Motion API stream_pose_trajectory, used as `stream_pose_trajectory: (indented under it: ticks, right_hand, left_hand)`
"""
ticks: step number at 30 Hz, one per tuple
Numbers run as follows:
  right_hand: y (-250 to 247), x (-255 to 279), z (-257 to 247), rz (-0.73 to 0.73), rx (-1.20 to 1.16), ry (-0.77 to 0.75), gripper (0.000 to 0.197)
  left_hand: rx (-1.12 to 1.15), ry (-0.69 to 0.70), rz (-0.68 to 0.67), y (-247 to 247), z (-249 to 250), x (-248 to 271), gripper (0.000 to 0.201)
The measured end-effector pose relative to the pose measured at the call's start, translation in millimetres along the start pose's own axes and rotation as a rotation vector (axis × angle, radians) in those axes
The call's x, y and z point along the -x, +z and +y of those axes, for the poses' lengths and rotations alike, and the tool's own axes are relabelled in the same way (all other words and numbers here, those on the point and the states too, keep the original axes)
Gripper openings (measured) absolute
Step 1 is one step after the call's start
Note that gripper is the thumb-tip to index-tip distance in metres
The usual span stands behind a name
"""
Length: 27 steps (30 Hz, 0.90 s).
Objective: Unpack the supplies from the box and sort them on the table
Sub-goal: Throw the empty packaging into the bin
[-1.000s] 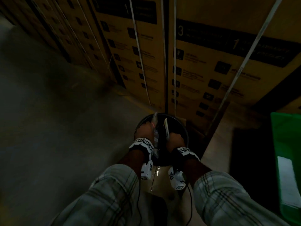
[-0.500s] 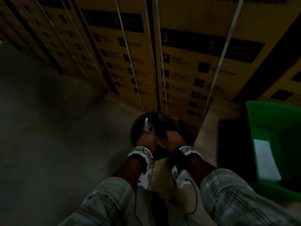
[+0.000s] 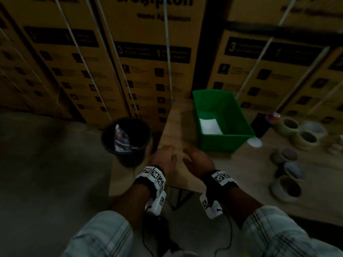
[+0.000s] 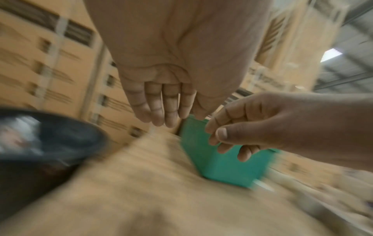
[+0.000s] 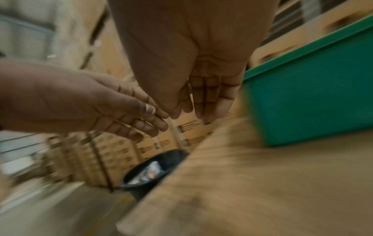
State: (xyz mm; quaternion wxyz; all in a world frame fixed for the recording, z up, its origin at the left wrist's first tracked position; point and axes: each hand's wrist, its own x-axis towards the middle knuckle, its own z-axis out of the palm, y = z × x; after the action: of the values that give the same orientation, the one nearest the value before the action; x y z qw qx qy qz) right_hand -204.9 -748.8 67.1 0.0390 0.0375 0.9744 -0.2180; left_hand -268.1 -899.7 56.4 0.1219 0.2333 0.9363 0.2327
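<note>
Both hands hover empty over the wooden table, near its left end. My left hand has relaxed, nearly straight fingers. My right hand sits just right of it, fingers loosely bent. A green bin stands on the table beyond the right hand, with a white packet lying inside. Several tape rolls lie on the table at the far right. A black waste bin stands on the floor left of the table, with crumpled clear wrapping in it.
Tall strapped cardboard cartons form a wall behind the table and the waste bin. A small white lid lies by the green bin's right corner. Grey concrete floor stretches to the left. Cables hang from the wrist cameras.
Both hands held clear wrapping over the black waste bin; it now lies inside. The hands have come away empty, rightward over the table. The view has swung right, showing the tape rolls.
</note>
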Motion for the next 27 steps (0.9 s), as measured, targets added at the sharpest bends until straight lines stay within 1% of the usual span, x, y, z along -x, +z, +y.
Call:
stream_pose_trajectory:
  ticks: [2,5,10,12,16,18,21,23,25,27]
  right_hand:
    - [-10.5,37.0,27.1,0.021,-0.017,0.057,0.039]
    - [-25.1,84.4,68.4,0.098,-0.072,0.171,0.038]
    - [-40.6,140.1,137.3,0.179,-0.108,0.276,0.037]
    - [-48.1,152.2,164.4,0.202,-0.117,0.291,0.037]
    - [-64.5,168.3,223.2,0.203,-0.132,0.315,0.037]
    - [-74.5,176.0,257.2,0.193,-0.155,0.293,0.035]
    - [-88.3,182.8,308.7,0.214,-0.169,0.249,0.029]
    - [-96.8,184.6,337.3,0.233,-0.179,0.247,0.025]
    - [-101.9,186.7,362.6,0.267,-0.206,0.253,0.026]
    - [-108.1,185.6,381.8,0.247,-0.203,0.253,0.03]
  left_hand:
    - [0.021,0.043,-0.036,23.7,31.2,12.5,0.038]
    - [0.007,0.14,-0.109,51.4,75.3,23.5,0.037]
    - [-0.045,0.26,-0.163,78.8,143.2,22.9,0.038]
    - [-0.055,0.284,-0.168,92.6,168.3,18.1,0.037]
    - [-0.065,0.301,-0.176,130.9,220.5,0.6,0.036]
    - [-0.054,0.282,-0.186,153.6,252.4,-5.7,0.035]
    - [-0.069,0.299,-0.189,183.1,299.9,-17.2,0.034]
    - [-0.079,0.294,-0.176,201.5,322.3,-26.2,0.033]
    - [-0.088,0.282,-0.162,216.8,337.4,-31.7,0.028]
    - [-0.08,0.271,-0.141,228.5,348.8,-33.6,0.026]
